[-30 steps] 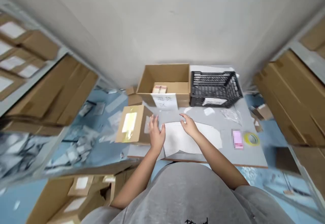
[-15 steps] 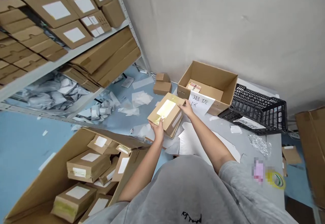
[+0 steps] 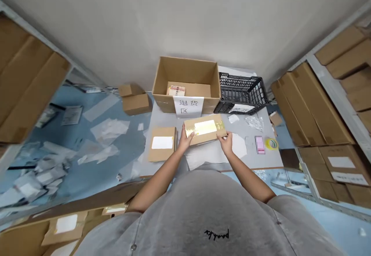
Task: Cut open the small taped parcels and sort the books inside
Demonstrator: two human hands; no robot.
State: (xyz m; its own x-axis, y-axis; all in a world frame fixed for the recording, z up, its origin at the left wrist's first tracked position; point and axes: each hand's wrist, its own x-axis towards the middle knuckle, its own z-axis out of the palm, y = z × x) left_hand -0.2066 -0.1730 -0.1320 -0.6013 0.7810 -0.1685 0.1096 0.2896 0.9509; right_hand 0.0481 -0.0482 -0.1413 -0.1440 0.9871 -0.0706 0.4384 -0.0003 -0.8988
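Note:
Both hands grip a brown cardboard box (image 3: 205,137) with a white label and shiny yellowish tape on top, held over the grey table (image 3: 158,118). My left hand (image 3: 184,139) is closed on its left end, and my right hand (image 3: 226,142) on its lower right corner. White wrapping sheets (image 3: 203,156) lie beneath it. To the left on the table rests a second labelled cardboard box (image 3: 161,144). Behind the held box stands an open carton (image 3: 162,101) with a handwritten paper sign (image 3: 189,107) on its front.
A black plastic crate (image 3: 257,93) adjoins the open carton. Yellow tape (image 3: 271,144) and crumpled bubble wrap (image 3: 255,123) lie at the table's right. A large carton of parcels (image 3: 26,244) stands lower left. Shelves of boxes flank both sides; paper scraps (image 3: 110,130) litter the blue floor.
My view has swung right to face the table. The held box has come rightward over the white sheets, away from the labelled box at the table's left end. Both hands keep hold.

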